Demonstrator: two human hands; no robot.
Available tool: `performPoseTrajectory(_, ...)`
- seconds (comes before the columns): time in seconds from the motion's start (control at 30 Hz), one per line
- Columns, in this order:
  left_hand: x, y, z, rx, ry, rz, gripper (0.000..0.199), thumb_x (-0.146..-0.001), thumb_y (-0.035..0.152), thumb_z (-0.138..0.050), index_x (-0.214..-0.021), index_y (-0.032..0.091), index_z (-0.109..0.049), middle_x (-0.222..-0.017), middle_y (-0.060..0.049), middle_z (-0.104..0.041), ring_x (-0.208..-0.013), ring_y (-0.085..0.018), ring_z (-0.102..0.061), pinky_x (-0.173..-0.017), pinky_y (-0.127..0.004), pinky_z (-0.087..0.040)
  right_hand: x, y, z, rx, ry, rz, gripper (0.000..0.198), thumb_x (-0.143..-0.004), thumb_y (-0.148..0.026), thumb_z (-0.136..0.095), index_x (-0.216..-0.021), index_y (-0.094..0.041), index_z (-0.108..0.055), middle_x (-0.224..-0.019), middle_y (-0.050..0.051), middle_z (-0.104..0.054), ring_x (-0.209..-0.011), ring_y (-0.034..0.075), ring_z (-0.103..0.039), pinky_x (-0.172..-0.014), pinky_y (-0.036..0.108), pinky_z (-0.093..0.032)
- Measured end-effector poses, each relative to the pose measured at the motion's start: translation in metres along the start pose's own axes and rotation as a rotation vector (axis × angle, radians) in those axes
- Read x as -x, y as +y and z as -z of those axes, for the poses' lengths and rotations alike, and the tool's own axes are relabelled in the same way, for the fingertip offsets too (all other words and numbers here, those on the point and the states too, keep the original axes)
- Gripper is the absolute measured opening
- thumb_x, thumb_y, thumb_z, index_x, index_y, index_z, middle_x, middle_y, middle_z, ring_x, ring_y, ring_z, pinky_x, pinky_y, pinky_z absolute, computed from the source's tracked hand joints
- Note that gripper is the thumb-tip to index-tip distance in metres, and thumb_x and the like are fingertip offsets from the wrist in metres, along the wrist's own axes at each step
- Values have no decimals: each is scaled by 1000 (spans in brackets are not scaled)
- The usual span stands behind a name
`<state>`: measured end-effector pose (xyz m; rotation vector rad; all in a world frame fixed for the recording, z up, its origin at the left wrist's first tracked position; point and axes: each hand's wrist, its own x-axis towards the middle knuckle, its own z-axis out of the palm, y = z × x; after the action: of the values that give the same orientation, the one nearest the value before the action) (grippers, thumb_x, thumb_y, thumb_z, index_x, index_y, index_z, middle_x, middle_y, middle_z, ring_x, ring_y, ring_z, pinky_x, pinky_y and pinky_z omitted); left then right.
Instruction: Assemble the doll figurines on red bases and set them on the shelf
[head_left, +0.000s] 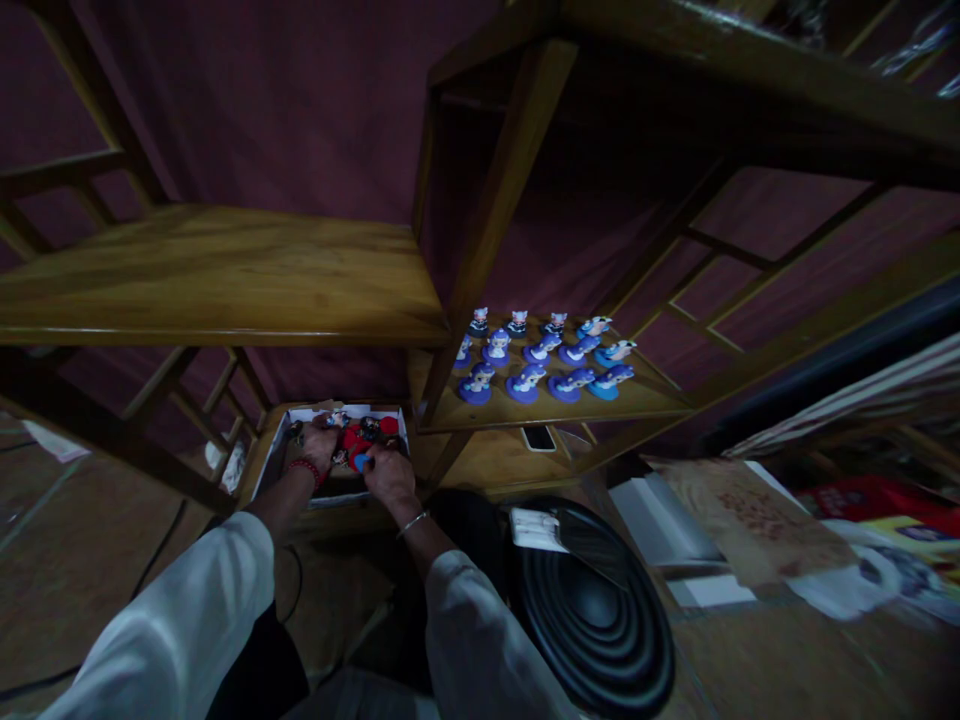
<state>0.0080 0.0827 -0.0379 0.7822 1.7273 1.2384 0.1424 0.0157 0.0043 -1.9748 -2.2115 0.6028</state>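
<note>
Both hands are inside a shallow white-edged box (407, 440) on the low shelf, which holds several small figurines with round red bases (388, 426). My right hand (391, 476) is closed on a small item with a round blue base (362, 462), seemingly a figurine; its upper part is hidden. My left hand (321, 446) reaches among the figurines in the left half of the box. Its fingertips are too dark and blurred to show whether they grip anything. Rows of small figurines with purple bases (523, 394) and blue bases (604, 390) stand on the shelf to the right.
A wooden shelf board (225, 275) sits above the box, and an upright post (502, 200) divides the unit. A phone (538, 438) lies on the lower shelf. Right of my legs is a round black ribbed stool (600, 640) with a white item (536, 530) on top. Cardboard (750, 515) lies farther right.
</note>
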Motion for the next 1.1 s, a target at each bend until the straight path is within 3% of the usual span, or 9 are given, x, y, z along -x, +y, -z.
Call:
performPoseTrajectory(0.1,5,5,3,80,31,33,28,-63,1,-57,-86,18,-58,-78,-3,-64,-66,-13,-59,-59,-22,-46,0,0,-2,-12,17,-10,28,-81,-28,-44,-102,-25,-61,-96,5,-68,-88,17,-63,-74,25,-44)
performPoseTrajectory(0.33,16,8,12,144,-57,58,11,-68,12,-61,-78,15,-58,-71,-4,-62,-58,-11,-57,-55,-21,-45,3,0,2,10,15,10,26,-83,-28,-41,-102,-23,-58,-94,6,-68,-87,18,-63,-74,27,-43)
performPoseTrajectory(0.67,29,8,22,179,-94,150,19,-68,6,-60,-86,12,-57,-72,-3,-60,-57,-9,-56,-54,-21,-48,-3,2,-4,-5,11,14,26,-83,-26,-40,-103,-22,-57,-92,7,-68,-86,18,-63,-72,27,-43)
performPoseTrajectory(0.93,39,7,26,238,-188,212,20,-66,2,-58,-82,13,-57,-71,-3,-63,-63,-11,-60,-59,-22,-50,-4,2,-3,-34,-14,9,30,-83,-25,-41,-109,-26,-54,-96,4,-67,-87,16,-62,-72,25,-42)
performPoseTrajectory(1.1,44,5,27,251,-226,236,18,-65,3,-58,-80,13,-59,-67,-3,-63,-59,-11,-60,-52,-19,-47,0,-1,3,-26,-31,2,30,-85,-24,-39,-110,-31,-53,-95,0,-66,-88,14,-60,-72,24,-41)
